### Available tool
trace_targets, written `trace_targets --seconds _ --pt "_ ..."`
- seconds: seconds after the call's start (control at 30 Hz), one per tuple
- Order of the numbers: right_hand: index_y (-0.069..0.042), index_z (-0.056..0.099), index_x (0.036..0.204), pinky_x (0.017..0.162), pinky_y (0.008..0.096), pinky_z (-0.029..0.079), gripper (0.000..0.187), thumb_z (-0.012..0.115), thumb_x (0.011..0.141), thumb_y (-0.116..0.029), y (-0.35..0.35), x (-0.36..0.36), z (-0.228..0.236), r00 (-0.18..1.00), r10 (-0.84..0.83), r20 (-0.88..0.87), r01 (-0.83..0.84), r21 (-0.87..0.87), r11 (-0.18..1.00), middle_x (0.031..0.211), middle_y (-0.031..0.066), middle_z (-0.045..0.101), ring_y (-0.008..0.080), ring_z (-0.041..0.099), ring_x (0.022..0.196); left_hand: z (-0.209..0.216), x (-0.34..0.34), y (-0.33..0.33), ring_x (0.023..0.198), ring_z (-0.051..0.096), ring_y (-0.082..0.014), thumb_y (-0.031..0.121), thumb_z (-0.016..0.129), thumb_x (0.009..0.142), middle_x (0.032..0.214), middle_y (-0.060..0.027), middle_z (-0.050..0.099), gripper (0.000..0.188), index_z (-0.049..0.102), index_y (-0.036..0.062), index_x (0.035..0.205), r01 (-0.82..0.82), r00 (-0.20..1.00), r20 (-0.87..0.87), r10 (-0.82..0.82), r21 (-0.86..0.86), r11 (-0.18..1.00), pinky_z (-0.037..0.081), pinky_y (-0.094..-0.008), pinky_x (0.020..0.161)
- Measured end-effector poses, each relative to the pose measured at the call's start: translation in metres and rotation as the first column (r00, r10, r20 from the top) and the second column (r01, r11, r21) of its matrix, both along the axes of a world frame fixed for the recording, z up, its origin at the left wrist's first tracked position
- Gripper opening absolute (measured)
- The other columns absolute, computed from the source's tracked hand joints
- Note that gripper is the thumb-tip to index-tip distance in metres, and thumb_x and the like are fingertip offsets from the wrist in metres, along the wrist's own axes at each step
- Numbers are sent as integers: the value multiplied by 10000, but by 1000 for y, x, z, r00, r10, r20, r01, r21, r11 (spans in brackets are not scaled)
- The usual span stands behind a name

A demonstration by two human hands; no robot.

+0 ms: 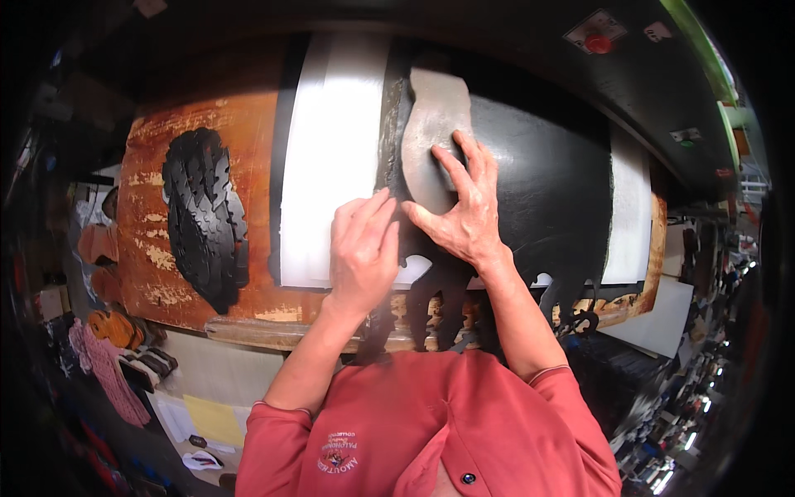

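Note:
A grey, sole-shaped piece [437,116] with wavy sides lies lengthwise on a black sheet [546,174], near the sheet's left edge. My right hand [465,203] rests on its lower right part, fingers spread, thumb reaching toward its near end. To the left, my left hand [362,248] is over the border between the black sheet and a white board [335,141]. Its fingers are stretched out with the tips at the sheet's edge, and I see nothing held in it. The sheet's near end is cut into ragged strips with curved gaps.
A stack of black sole-shaped cutouts [203,219] lies on the worn brown board [257,182] at left. Above the far side hangs a dark machine beam with a red button [598,43] and a green one [687,142]. A pink cloth [108,369] hangs at lower left.

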State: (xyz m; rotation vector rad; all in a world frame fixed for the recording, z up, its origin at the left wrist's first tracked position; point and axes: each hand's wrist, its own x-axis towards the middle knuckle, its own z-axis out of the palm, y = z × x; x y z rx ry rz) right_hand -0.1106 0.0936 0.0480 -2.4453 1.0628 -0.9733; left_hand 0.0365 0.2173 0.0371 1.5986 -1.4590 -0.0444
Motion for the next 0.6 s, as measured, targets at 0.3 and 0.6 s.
trace_targets --seconds 0.3,0.6 --pt "26 645 1349 1106 475 503 584 853 836 -162 60 -99 -5 977 -24 210 9 73 997 1350 239 653 409 615 1280 10 -68 103 800 724 -314 -72 759 876 899 -147 746 104 694 -4 921 310 938 -190 -289 91 946 570 -392 729" --pt "-24 695 1212 878 299 557 246 677 1062 -217 15 -215 42 521 -345 781 141 320 937 1025 76 744 148 690 933 -34 -82 108 760 677 -349 7 795 884 859 -131 690 161 638 36 902 182 975 115 -190 76 980 541 -445 694"
